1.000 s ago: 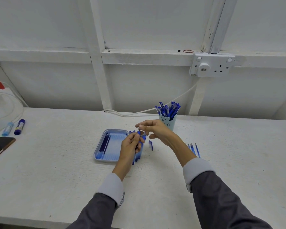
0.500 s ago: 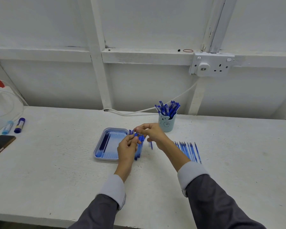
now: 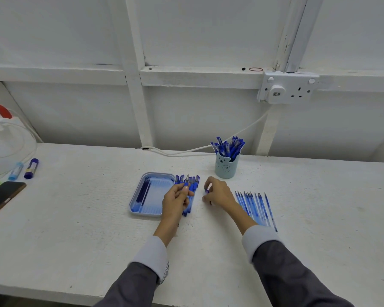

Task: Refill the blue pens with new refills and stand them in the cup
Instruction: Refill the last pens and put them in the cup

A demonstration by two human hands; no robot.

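Note:
My left hand (image 3: 176,199) grips a blue pen (image 3: 186,183) with its metal tip pointing up, above a row of several blue pens (image 3: 192,193) lying on the table. My right hand (image 3: 218,192) is low by the table and pinches a small blue pen cap (image 3: 207,191). Right of it lies a row of several new refills (image 3: 256,207). A pale blue cup (image 3: 227,166) behind the hands stands full of blue pens (image 3: 227,146). A blue tray (image 3: 150,197) to the left holds a few dark used refills.
A white cable (image 3: 186,150) runs along the wall behind the cup to a socket (image 3: 287,87). At the far left lie a phone (image 3: 2,197), two glue sticks (image 3: 23,168) and a white appliance with a cord (image 3: 0,129).
Both hands came apart and dropped toward the table. My right hand moved right and down to the cap on the table. The refills, hidden behind my right arm before, show fully.

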